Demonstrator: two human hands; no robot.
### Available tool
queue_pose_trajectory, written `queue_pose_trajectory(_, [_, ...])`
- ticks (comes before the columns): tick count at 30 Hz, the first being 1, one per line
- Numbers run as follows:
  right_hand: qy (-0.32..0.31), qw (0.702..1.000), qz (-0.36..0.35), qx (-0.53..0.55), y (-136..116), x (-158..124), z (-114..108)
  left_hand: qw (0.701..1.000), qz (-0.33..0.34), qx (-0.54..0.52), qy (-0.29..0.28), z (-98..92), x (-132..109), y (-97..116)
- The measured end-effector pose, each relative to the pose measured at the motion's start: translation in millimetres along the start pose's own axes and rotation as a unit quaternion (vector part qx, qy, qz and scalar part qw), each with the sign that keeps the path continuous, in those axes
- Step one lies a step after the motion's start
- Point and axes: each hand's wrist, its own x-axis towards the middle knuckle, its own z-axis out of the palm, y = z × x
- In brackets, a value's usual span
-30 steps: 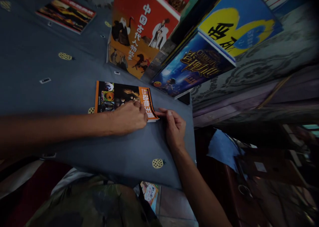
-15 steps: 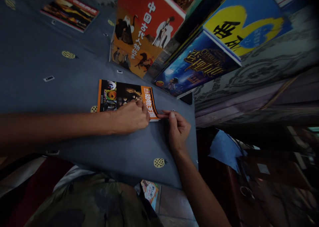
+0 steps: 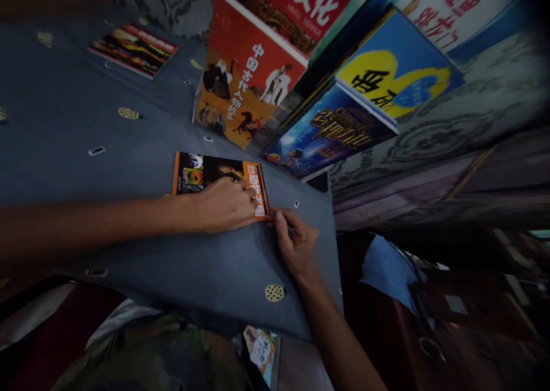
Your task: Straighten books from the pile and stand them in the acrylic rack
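A thin paperback book (image 3: 213, 168) with an animal's face and an orange band on its cover lies closed on the grey-blue tablecloth. Across its lower part rests my left hand (image 3: 226, 205), fingers bent and pressed together against the cover near the orange band. This hand and forearm hide part of the cover. At the lower right corner of the book is my right hand (image 3: 296, 239), thumb and forefinger closed together at the edge. The tips of these fingers partly cover that corner.
Several books stand upright behind, among them a red-orange book (image 3: 247, 87), a dark blue book (image 3: 329, 127) and a blue-yellow book (image 3: 387, 64). Another book (image 3: 133, 50) lies flat at the far left. The table edge (image 3: 337, 259) drops off at the right.
The cover's right edge, lifted and bent half a second ago, now lies flat. My right hand has moved slightly left and down with it. The camera view has shifted a little.
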Motion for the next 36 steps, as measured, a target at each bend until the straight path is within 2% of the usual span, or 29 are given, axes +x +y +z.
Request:
queue_pose_trajectory(3, [0.001, 1.0, -0.005, -0.01, 0.0, -0.7, 0.6, 0.999, -0.041, -0.003, 0.019, 5.7, -0.4, -17.4])
queue_pose_trajectory(8, [0.005, 1.0, -0.011, -0.029, 3.1, 1.2, 1.1, 0.997, -0.078, -0.009, 0.014, 10.8, -1.4, -36.6])
queue_pose_trajectory(14, [-0.002, 0.998, 0.002, -0.061, 17.8, 11.9, 0.4, 0.992, -0.124, -0.004, -0.007, -0.3, -1.2, -37.2])
queue_pose_trajectory(18, [-0.008, 0.998, -0.014, -0.061, 31.2, 29.3, 3.2, 0.986, -0.163, 0.008, -0.013, -6.4, 1.4, -35.2])
queue_pose_trajectory(22, [-0.014, 0.997, -0.03, -0.065, 42.7, 55.4, 8.9, 0.981, -0.193, 0.026, -0.009, -6.8, 4.2, -34.1])
queue_pose_trajectory(27, [-0.025, 0.997, -0.046, -0.055, 54.3, 75.9, 14.1, 0.98, -0.192, 0.042, 0.008, -2.6, 4.8, -35.3])
queue_pose_trajectory(29, [-0.022, 0.997, -0.055, -0.048, 57.5, 76.8, 15.2, 0.983, -0.178, 0.049, 0.014, 1.0, 4.6, -34.8])
queue_pose_trajectory(31, [-0.024, 0.997, -0.06, -0.05, 59.2, 75.5, 15.8, 0.99, -0.13, 0.055, 0.026, 5.3, 4.2, -32.9])
queue_pose_trajectory(36, [-0.028, 0.995, -0.072, -0.067, 60.7, 72.1, 16.1, 0.995, 0.074, -0.002, 0.066, 11.1, 1.5, -25.1])
